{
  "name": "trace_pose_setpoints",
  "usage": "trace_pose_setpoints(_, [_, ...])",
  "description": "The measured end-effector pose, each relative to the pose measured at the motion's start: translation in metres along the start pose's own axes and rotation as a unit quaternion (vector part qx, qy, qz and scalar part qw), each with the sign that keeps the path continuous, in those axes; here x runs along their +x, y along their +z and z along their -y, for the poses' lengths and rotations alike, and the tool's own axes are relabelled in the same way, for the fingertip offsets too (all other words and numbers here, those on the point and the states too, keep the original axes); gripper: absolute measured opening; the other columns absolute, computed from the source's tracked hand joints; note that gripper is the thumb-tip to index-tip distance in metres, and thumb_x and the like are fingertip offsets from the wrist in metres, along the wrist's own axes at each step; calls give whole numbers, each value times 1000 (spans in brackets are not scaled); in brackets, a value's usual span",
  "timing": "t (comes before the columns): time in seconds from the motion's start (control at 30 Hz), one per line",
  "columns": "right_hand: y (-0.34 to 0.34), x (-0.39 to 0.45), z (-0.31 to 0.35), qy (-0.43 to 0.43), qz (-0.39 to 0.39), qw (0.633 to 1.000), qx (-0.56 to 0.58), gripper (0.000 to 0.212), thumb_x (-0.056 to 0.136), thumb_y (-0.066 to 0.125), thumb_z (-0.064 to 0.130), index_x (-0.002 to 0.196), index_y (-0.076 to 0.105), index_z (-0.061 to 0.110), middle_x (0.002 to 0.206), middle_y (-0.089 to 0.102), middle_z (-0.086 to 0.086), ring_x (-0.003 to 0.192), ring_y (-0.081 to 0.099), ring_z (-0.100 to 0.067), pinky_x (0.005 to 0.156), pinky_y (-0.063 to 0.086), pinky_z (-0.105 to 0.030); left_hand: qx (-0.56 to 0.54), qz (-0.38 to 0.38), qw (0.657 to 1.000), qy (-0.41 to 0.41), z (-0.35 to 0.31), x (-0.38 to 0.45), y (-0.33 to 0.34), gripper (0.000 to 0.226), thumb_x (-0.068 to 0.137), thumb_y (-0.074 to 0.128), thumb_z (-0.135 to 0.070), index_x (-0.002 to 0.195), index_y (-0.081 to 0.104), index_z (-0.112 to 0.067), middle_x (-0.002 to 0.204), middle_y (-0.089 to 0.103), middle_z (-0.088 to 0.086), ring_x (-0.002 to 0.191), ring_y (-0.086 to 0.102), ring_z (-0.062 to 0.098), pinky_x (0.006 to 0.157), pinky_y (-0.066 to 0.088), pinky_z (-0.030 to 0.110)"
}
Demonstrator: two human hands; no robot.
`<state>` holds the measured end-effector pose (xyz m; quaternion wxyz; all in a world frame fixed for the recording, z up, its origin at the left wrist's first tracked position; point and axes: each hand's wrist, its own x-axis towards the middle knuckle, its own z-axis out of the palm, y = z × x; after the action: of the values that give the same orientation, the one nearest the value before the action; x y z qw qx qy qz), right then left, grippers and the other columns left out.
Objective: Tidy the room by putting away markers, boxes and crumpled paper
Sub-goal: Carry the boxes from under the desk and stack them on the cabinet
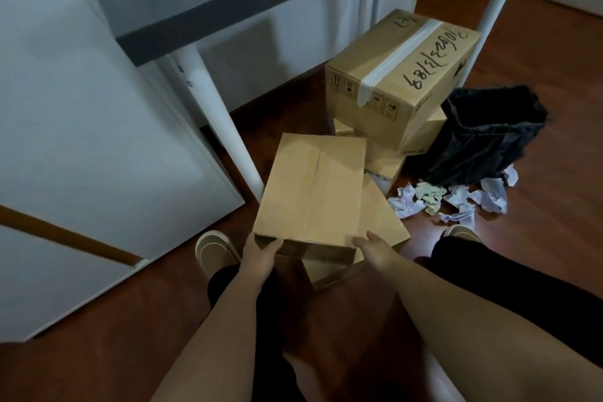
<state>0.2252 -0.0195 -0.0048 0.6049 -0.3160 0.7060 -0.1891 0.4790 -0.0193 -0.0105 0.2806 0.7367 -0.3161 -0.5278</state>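
Dark wooden floor point(538, 238), cardboard boxes point(385, 215), crumpled paper point(456, 202), black bin bag point(483, 140), white table legs point(225, 130)

A plain box point(313, 186) lies on the floor point(538, 238), resting on another box point(375, 228), just right of the table leg point(225, 127). Behind it to the right, a taped box point(401, 75) sits on more boxes. The bin point(489, 134) stands right of that stack, with crumpled paper point(453, 199) before it.

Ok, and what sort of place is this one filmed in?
Probably a room in a home, maybe a study or bedroom: wooden floor, a white-legged table by white cabinets, stacked cardboard boxes, and a lined bin with crumpled paper beside it.
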Motion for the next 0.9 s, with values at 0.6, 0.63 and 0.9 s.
trace_pose_setpoints(0.6, [10,-32,13,-23,3,988,153,46,92,60,24,136,51,18,125,59,2,107,47,-14,90,34,-31,-92,15,994,-63,-13,5,-21,87,75,70,-52,149,38,-17,142,51,8,127,51,32,111,37,50])
trace_pose_setpoints(0.63, [5,-37,15,-35,-2,982,185,47,91,60,23,137,51,21,122,59,4,105,46,-12,88,34,-31,-88,3,995,-48,-13,-2,-24,83,79,67,-54,150,37,-22,148,44,6,132,46,31,112,35,50])
trace_pose_setpoints(0.9, [-24,-119,66,-169,25,937,305,58,88,54,7,134,51,42,114,71,3,104,67,-22,77,56,-43,-121,-3,987,108,-76,-97,-34,61,79,69,-55,131,40,-39,131,55,-2,112,60,21,84,56,43])
